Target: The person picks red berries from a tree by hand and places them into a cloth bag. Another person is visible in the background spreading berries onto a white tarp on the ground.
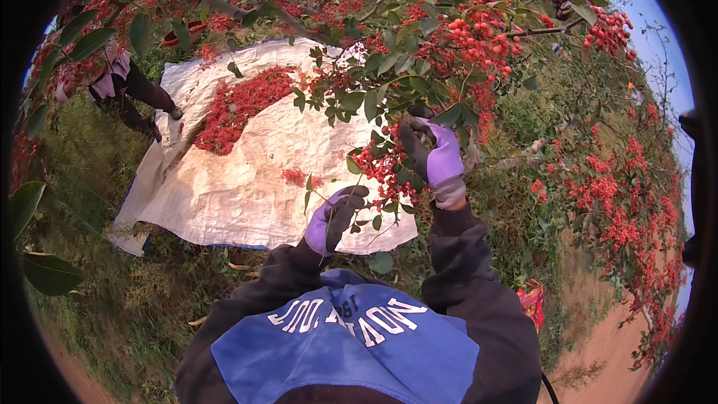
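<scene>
My left hand (338,216), in a purple and dark glove, is curled around a thin leafy twig (309,191) low over the white sheet. My right hand (432,148), gloved alike, is up among the leaves beside a hanging branch with red berry clusters (384,171). Its fingers are bent, and leaves partly cover the fingertips, so its grip is unclear. Below spreads a white woven sheet (252,196). A heap of picked red berry clusters (241,106) lies on its far left part, and a small loose cluster (300,177) lies nearer my left hand.
Fruiting branches (291,22) cross overhead, with leaves close to my right hand. Another person's legs (137,92) stand at the sheet's left edge. A red bowl-like container (185,33) sits behind. More berry-laden branches (617,196) rise at right; a red bag (532,303) lies beside me.
</scene>
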Tool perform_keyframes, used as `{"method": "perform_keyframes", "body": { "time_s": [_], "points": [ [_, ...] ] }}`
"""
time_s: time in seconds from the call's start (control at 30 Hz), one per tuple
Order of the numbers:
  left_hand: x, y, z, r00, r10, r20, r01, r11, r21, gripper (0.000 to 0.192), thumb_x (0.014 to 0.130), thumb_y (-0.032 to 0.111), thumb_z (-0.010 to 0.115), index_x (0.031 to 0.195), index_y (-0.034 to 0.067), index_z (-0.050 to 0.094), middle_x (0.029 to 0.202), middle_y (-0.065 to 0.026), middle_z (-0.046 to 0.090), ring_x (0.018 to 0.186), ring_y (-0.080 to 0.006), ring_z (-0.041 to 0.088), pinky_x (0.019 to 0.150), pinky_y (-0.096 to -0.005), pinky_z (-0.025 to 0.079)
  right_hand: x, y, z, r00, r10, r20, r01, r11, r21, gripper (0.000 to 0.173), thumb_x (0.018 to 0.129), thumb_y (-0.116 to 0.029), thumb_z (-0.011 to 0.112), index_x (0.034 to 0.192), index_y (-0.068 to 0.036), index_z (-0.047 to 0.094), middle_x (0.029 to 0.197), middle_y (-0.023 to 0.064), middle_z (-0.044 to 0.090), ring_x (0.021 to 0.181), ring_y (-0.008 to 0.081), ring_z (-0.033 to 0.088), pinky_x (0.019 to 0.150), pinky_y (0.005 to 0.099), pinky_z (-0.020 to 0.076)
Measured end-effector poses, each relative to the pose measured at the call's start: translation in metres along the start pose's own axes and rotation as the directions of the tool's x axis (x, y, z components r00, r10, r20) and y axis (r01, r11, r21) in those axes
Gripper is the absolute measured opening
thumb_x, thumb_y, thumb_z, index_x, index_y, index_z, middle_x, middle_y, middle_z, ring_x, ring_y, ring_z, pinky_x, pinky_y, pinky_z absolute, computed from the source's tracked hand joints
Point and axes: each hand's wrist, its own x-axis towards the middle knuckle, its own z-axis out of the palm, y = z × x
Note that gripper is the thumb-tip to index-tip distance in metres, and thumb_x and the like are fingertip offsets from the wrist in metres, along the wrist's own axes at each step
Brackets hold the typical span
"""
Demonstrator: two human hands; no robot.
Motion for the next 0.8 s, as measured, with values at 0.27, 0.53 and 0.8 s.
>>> {"method": "perform_keyframes", "body": {
  "time_s": [0.27,0.53,0.8],
  "points": [
    [0.004,0.013,0.001,0.969,-0.171,-0.178,0.180,0.983,0.031,0.025,0.090,0.021,0.052,0.109,0.005,0.057,0.117,-0.0040,0.052,0.099,-0.0113,0.051,0.077,-0.0261,0.044,-0.012,-0.003,-0.010,0.889,-0.457,0.031,0.455,0.871,-0.186,0.015,0.074,-0.006,0.066,0.089,-0.003,0.065,0.088,0.0074,0.065,0.081,0.0198,0.059,0.072,0.0293,0.0452],
    [0.009,0.013,0.001,0.996,-0.077,-0.041,0.077,0.997,-0.001,0.028,0.091,0.016,0.047,0.113,-0.001,0.052,0.111,-0.0050,0.054,0.100,-0.0111,0.048,0.090,-0.0258,0.035,-0.039,0.018,-0.017,0.983,0.017,-0.183,0.091,0.820,0.565,0.019,0.076,-0.013,0.067,0.092,-0.003,0.065,0.090,0.0073,0.064,0.086,0.0164,0.057,0.075,0.0281,0.0438],
    [0.009,0.011,-0.002,0.982,-0.141,-0.122,0.142,0.990,0.001,0.022,0.090,0.019,0.050,0.102,0.002,0.059,0.118,-0.0072,0.051,0.102,-0.0153,0.050,0.087,-0.0288,0.039,-0.015,-0.005,0.000,0.984,-0.179,0.022,0.180,0.975,-0.131,0.018,0.076,-0.010,0.063,0.092,-0.001,0.062,0.065,0.0077,0.057,0.064,0.0184,0.054,0.073,0.0320,0.0419]
  ]
}}
